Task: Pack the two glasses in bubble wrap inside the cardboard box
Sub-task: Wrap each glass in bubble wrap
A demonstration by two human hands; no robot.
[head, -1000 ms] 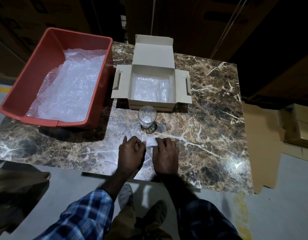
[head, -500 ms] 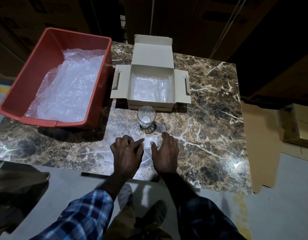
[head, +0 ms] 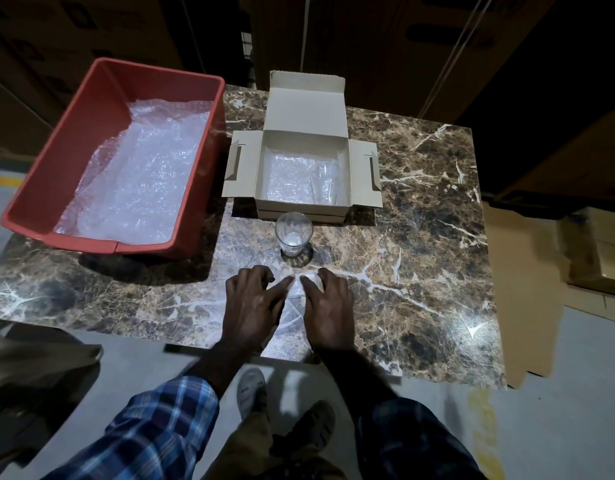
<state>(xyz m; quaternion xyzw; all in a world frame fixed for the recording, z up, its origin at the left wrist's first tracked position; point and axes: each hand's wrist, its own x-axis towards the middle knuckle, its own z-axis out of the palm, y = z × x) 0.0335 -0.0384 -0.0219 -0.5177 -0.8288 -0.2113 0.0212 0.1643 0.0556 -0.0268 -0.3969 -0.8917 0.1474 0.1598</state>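
while the clear glass (head: 293, 234) stands upright, both hands' (head: 254, 306) spread fingers press the bubble wrap sheet (head: 294, 299) flat.

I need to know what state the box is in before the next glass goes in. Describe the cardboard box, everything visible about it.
The cardboard box is plain pale-brown corrugated card, small and shallow, sitting flat on the marble-patterned table beside the red bin. It is fully open: the lid stands up at the far side and both side flaps, each with a slot, lie spread outward. Bubble wrap lines its floor, and one clear glass lies on its side at the right. A second glass stands just in front, apart from it. Neither hand touches it.
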